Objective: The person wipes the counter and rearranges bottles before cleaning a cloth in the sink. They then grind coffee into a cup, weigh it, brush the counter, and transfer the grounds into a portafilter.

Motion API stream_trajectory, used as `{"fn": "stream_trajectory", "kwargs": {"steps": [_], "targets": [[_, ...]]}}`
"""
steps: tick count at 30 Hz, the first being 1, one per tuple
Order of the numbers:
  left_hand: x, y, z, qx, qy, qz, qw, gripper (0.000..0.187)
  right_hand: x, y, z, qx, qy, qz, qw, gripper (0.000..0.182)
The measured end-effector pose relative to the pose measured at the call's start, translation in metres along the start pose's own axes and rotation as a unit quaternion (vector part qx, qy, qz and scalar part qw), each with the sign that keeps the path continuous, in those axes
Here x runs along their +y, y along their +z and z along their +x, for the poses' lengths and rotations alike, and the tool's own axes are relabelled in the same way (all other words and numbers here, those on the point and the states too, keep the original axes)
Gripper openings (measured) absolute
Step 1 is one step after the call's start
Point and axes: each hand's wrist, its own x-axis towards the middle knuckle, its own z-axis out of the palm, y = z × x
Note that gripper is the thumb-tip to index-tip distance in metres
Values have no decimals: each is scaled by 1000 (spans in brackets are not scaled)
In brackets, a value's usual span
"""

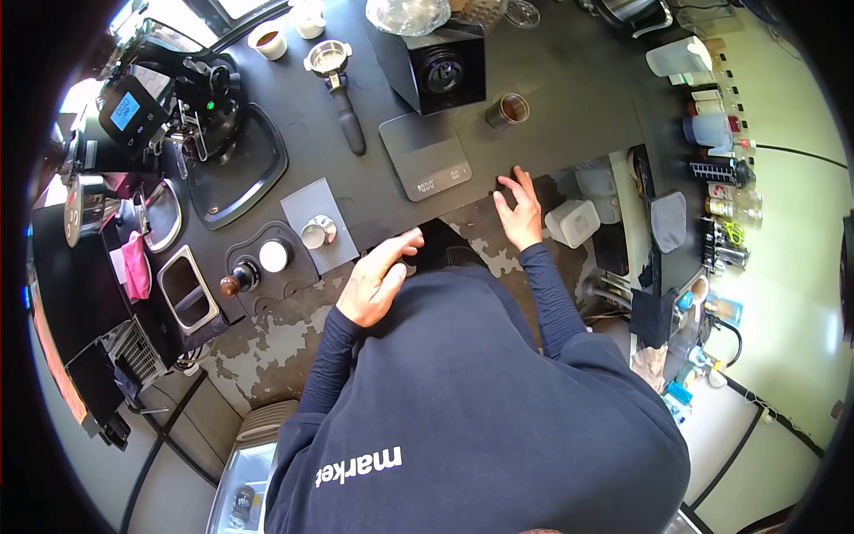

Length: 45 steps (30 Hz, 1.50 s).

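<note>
My left hand (378, 278) is near the front edge of the dark counter, its fingers loosely stretched and nothing in it. My right hand (519, 212) is open at the same edge, fingertips by the counter top. Between and beyond the hands lies a flat black scale (425, 158) with a lit display. Behind and right of it stands a small glass (508, 110) of dark liquid. A portafilter (343, 102) rests on the counter to the left of the scale. Nearer my left hand, small metal cups (318, 233) sit on a grey mat (310, 203).
A coffee grinder (133, 111) with a lit screen stands at left beside a black tray (267, 178). A wooden-handled tamper (238, 280) sits in a black holder. White cups (268, 41) and a black box (445, 71) are at the back. Bottles (734, 191) line the right wall.
</note>
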Motion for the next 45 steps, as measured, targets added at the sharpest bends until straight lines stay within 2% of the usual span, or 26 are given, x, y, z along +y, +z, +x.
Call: {"fn": "stream_trajectory", "kwargs": {"steps": [1, 2, 3, 4, 5, 6, 8, 9, 10, 12, 13, 15, 16, 18, 19, 20, 23, 26, 28, 32, 34, 36, 38, 40, 42, 45], "targets": [[-1, -5, 1, -46, 27, 110, 993, 46, -2, -3, 5, 18, 42, 39, 998, 30], [1, -6, 2, -88, 54, 221, 970, 40, -4, -6, 13, 73, 57, 23, 995, 26], [5, 0, 5, -50, 82, 211, 973, 31, -8, -13, 25, 72, 95, 47, 992, 23], [8, 1, 6, -46, 83, 214, 972, 31, -10, -15, 35, 68, 131, 74, 986, 20], [10, 2, 6, -44, 58, 196, 978, 31, -5, -9, 45, 88, 62, 79, 991, 23], [11, 3, 6, -39, 33, 178, 983, 30, -13, -8, 54, 83, 55, 87, 991, 23], [11, 7, 7, 6, 42, 196, 980, 29, -31, -14, 78, 73, 53, 44, 995, 37], [9, 11, 7, 40, 50, 209, 976, 28, -21, -10, 94, 107, 86, 70, 988, 54], [4, 16, 7, 67, 27, 204, 976, 32, -12, -8, 108, 136, 93, 32, 986, 66], [-6, 30, 11, 128, 25, 191, 973, 31, 6, -7, 129, 136, 81, 75, 984, 79], [-8, 37, 17, 136, 23, 200, 970, 31, 7, -13, 137, 132, 79, 87, 984, 79], [-14, 57, 27, 204, 7, 192, 960, 30, 13, -24, 144, 16, 20, 135, 990, 86], [-15, 66, 33, 218, -8, 197, 956, 30, 21, -23, 147, 5, 20, 148, 989, 86], [-21, 82, 42, 239, -27, 201, 950, 30, 33, -19, 156, -45, -104, 127, 985, 81], [-23, 88, 45, 243, -29, 207, 947, 31, 31, -18, 157, -93, -65, 193, 975, 70], [-27, 93, 46, 251, -26, 208, 945, 32, 26, -19, 155, -102, -70, 203, 971, 70], [-23, 111, 44, 286, -36, 210, 934, 35, -10, -31, 139, -113, -169, 199, 959, 66], [-30, 125, 38, 313, -34, 193, 929, 37, -42, -18, 118, -173, -160, 246, 940, 68], [-32, 131, 34, 307, -44, 194, 931, 39, -54, 7, 114, -157, -210, 234, 936, 67], [-34, 134, 25, 281, -59, 184, 940, 39, -73, 38, 110, -140, -171, 174, 960, 66], [-36, 126, 17, 270, -61, 183, 943, 37, -72, 37, 111, -155, -146, 157, 964, 73], [-36, 116, 9, 253, -63, 176, 949, 35, -66, 26, 111, -115, -238, 146, 953, 74], [-34, 101, -2, 249, -37, 188, 949, 35, -37, 27, 108, -75, -225, 133, 962, 68], [-35, 84, -16, 257, -33, 186, 948, 35, 5, 34, 104, -9, -180, 53, 982, 45], [-33, 68, -27, 247, -50, 179, 951, 35, 35, 37, 103, 6, -188, 33, 982, 32], [-28, 47, -39, 212, -55, 194, 956, 43, 7, 41, 99, 41, -133, -67, 988, 24]]}}
